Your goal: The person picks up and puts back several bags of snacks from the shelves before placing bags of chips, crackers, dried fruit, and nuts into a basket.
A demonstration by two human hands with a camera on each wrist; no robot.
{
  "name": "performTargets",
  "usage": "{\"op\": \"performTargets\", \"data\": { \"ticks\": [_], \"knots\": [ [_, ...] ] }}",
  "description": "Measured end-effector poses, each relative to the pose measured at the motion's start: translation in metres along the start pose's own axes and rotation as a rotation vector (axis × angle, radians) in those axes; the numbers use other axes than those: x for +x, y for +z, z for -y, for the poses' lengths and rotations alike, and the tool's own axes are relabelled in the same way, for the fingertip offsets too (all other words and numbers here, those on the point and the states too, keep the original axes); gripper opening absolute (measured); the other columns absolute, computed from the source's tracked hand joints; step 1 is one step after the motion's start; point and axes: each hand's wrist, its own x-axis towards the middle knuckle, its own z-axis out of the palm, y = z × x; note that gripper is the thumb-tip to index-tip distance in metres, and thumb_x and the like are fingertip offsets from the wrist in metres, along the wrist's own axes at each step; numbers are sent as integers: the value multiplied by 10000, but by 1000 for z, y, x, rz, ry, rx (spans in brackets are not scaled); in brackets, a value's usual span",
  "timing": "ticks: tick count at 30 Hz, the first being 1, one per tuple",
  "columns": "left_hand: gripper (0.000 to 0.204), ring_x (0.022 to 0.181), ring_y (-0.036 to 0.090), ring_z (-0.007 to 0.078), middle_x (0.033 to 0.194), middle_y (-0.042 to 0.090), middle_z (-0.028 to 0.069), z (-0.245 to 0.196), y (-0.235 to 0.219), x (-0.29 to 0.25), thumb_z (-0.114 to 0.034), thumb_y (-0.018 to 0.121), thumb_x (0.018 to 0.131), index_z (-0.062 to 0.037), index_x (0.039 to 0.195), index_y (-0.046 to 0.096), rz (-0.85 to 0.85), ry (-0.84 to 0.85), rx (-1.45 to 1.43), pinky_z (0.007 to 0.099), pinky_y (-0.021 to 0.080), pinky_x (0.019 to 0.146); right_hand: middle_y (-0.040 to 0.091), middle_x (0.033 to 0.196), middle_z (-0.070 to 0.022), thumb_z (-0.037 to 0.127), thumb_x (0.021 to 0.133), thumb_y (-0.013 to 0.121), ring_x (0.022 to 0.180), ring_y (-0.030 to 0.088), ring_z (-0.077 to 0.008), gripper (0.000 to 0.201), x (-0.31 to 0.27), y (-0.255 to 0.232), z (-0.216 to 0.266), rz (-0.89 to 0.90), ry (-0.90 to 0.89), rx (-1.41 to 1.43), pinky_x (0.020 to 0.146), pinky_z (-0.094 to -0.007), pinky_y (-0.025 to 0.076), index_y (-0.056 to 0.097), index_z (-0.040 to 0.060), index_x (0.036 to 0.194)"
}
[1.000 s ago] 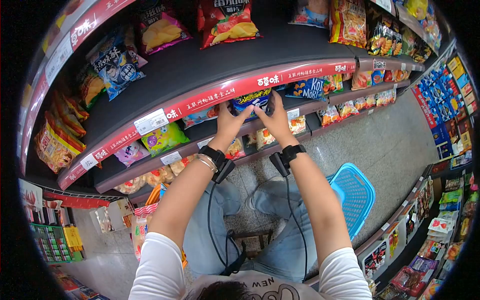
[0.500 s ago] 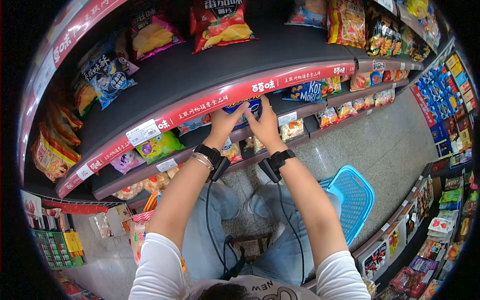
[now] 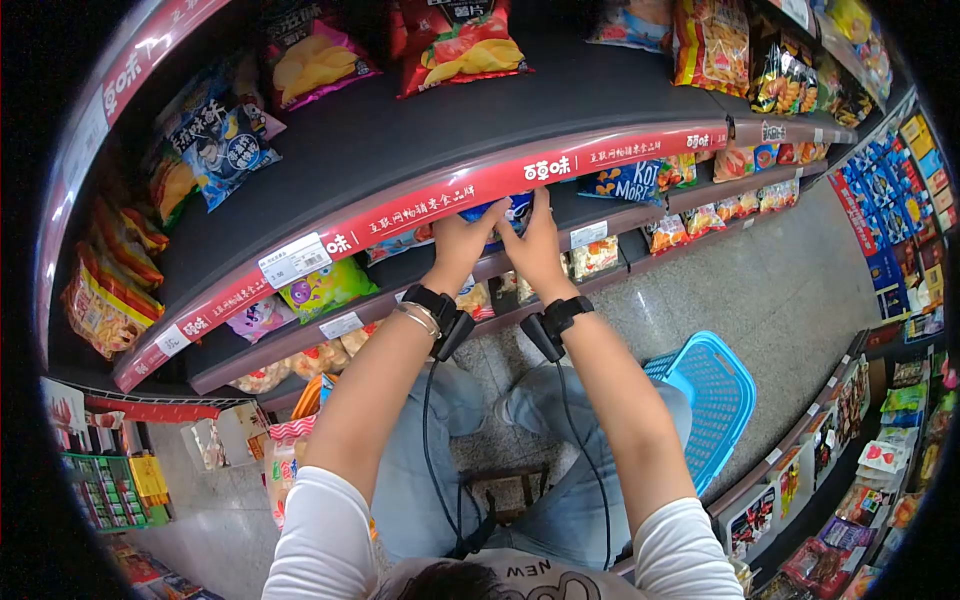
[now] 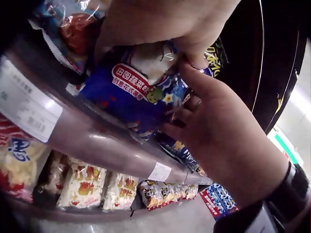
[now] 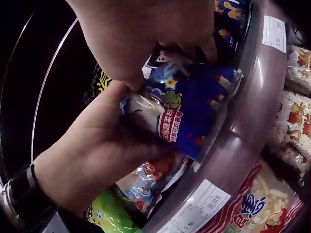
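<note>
A blue snack bag [image 3: 515,211] sits on the lower shelf, partly hidden under the edge of the shelf above. My left hand [image 3: 462,247] grips its left side and my right hand [image 3: 533,250] its right side, with both thumbs close together over the front. In the left wrist view, the bag's blue lower part [image 4: 116,99] shows a red-and-white label and lies at the shelf lip. Seen from the right wrist, the bag [image 5: 197,114] is tilted between the hands, its crimped end over the lip. Fingers behind the bag are mostly hidden.
The upper shelf's red front strip [image 3: 440,203] runs just above the hands. Beside the blue bag are a green bag [image 3: 328,285] and a dark blue bag [image 3: 620,182]. A blue basket [image 3: 712,400] stands on the floor at right, and an orange basket [image 3: 315,395] at left.
The blue bag's yellow lettering, visible earlier, is now covered by the hands and shelf edge. Both hands keep hold of the bag, shifting only slightly. The head view has swayed a little.
</note>
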Motion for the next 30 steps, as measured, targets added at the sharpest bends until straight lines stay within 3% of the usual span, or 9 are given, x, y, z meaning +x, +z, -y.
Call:
{"op": "performTargets", "data": {
  "ticks": [3,11,18,21,22,25,26,29,30],
  "knots": [
    [531,997,595,208,1057,629,124,-1,-6,-2,-309,774,733,3,1108,565,54,-24,-19,332,442,880,533,1122,-314,138,781,653,1053,525,-451,689,-1,0,3,-35,-77,-6,887,-463,422,287,-26,1340],
    [593,1037,572,203,1122,584,129,-1,-11,-11,-192,790,725,12,1185,477,59,-13,-166,320,443,905,555,1097,-303,186,763,703,1020,555,-439,761,-5,-14,13,-1,-57,-26,863,-450,443,263,-7,1353],
    [670,1096,534,219,1206,523,158,-6,-13,-22,-168,779,732,26,1244,394,-3,5,-277,322,436,919,547,1139,-286,190,755,720,1078,549,-395,775,-11,-16,12,-37,-148,51,905,-419,432,266,-2,1354],
    [690,1113,521,226,1217,514,165,-15,-22,-30,-173,764,740,38,1264,368,-58,70,-169,346,436,924,540,1155,-286,188,752,724,1102,539,-386,780,-22,-25,16,-38,-106,-43,930,-412,418,268,-1,1355],
    [722,1123,518,257,1229,508,184,-12,-26,-34,-179,745,748,39,1306,342,-28,-37,-287,377,432,931,547,1153,-267,168,757,714,1088,543,-389,703,-28,-27,19,-73,-107,-64,926,-416,421,324,-6,1315],
    [764,1120,523,287,1241,502,210,-10,-50,-54,-181,734,746,31,1346,312,-89,-115,-8,389,430,930,560,1156,-237,139,758,697,1072,548,-383,584,-46,-34,42,-13,-45,-138,908,-419,430,404,-5,1243],
    [790,1110,529,300,1246,500,229,0,-60,-58,-185,731,737,14,1367,299,-101,-150,176,390,433,925,620,1057,-197,129,756,688,976,599,-353,404,-52,-33,53,-26,-66,-151,839,-407,468,522,0,1101],
    [724,1147,503,382,1195,522,265,-16,-102,-76,-207,721,696,45,1283,381,-77,-173,290,395,401,972,659,926,-172,138,758,688,867,642,-315,286,-71,-25,104,191,-29,-18,769,-378,500,589,7,992],
    [690,1127,515,386,1180,533,264,-16,-121,-82,-211,711,703,42,1266,404,-51,-118,296,401,408,965,678,870,-133,101,781,686,849,672,-228,205,-79,-22,129,232,-90,-21,759,-319,517,606,-7,937]
  ]
}}
